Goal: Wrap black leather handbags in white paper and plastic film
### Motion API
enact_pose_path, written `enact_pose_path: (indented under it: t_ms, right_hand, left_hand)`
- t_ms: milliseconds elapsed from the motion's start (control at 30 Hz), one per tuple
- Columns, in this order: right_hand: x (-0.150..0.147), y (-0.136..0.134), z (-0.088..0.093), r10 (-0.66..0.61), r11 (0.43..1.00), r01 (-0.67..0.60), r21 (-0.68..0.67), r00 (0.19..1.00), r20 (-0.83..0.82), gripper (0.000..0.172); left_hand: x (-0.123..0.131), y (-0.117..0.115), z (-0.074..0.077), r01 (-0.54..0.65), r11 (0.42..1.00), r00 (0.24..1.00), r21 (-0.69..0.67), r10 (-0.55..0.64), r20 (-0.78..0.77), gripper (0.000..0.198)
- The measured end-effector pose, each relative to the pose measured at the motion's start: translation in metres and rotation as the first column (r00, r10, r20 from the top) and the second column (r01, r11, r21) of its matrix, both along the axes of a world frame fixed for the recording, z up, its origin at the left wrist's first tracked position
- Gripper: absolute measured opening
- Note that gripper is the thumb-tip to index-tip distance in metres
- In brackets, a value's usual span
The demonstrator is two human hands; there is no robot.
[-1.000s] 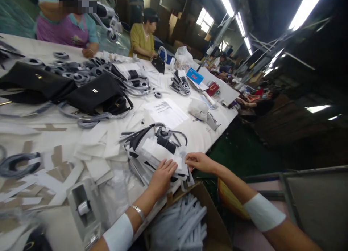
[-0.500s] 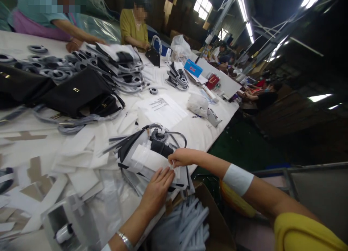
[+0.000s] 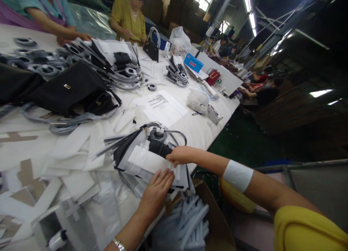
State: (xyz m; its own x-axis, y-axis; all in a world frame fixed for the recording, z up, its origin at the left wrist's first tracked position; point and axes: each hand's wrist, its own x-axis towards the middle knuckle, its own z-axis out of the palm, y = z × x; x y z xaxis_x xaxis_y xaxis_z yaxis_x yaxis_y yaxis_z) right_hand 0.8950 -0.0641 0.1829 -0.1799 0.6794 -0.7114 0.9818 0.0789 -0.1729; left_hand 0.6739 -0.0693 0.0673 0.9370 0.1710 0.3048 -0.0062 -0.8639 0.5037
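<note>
Your left hand [image 3: 156, 193] lies flat, fingers extended, on the wrapped bundle [image 3: 145, 162] just below the frame's centre. Your right hand [image 3: 179, 155] curls beside its black roll [image 3: 158, 148]; whether gripping, I cannot tell. A black bag [image 3: 63, 89] lies mid-left.

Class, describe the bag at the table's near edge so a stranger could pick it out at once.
Start at the long white table and follow its near edge to the cardboard box of pale tubes. Just above that box in the picture lies a grey-and-black bag. Unlike its neighbours, it has the camera wearer's left hand and right hand on it.
</note>
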Motion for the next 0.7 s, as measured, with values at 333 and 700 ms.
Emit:
enact_pose_path:
  t_ms: [333,700]
  right_hand:
    - [0.003,-0.006,0.007,-0.038,0.998,0.036,0.043,0.999,0.030,0.022]
    - [0.006,0.007,-0.013,0.051,0.994,-0.062,0.085,0.991,0.123,0.030]
  left_hand:
    - [0.000,0.001,0.001,0.000,1.000,0.998,0.026,-0.002,0.056,0.060]
    - [0.001,0.000,-0.002,-0.019,0.999,0.997,0.037,0.016,0.078,0.061]
